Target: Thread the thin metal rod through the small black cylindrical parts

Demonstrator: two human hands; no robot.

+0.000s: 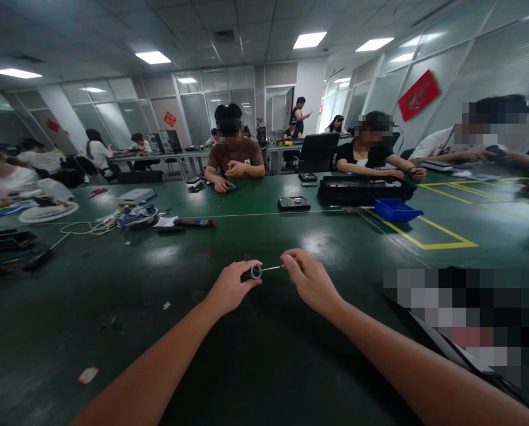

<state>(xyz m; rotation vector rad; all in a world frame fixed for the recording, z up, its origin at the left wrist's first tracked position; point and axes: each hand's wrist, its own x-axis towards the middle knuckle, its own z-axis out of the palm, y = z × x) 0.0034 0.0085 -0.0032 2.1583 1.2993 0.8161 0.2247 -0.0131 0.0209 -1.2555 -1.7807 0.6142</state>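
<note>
My left hand (232, 287) is closed around a small dark cylindrical part (256, 272) with a pale ring-shaped end facing me. From the right, my right hand (309, 277) pinches a screwdriver (271, 268) by its reddish handle end, most of which the fingers hide. The thin metal shaft points left and its tip reaches the ringed end of the part. Whether the tip touches or enters it, I cannot tell. Both hands are held above the dark green table (264, 367).
Ahead lie a hard drive (294, 203), a black-and-red tool (196, 222) and a blue bin (396, 210) beside a long black housing (365, 189). Cables and parts (135, 216) sit at left. Co-workers sit across the table. Paper scraps (88, 375) lie near my left arm.
</note>
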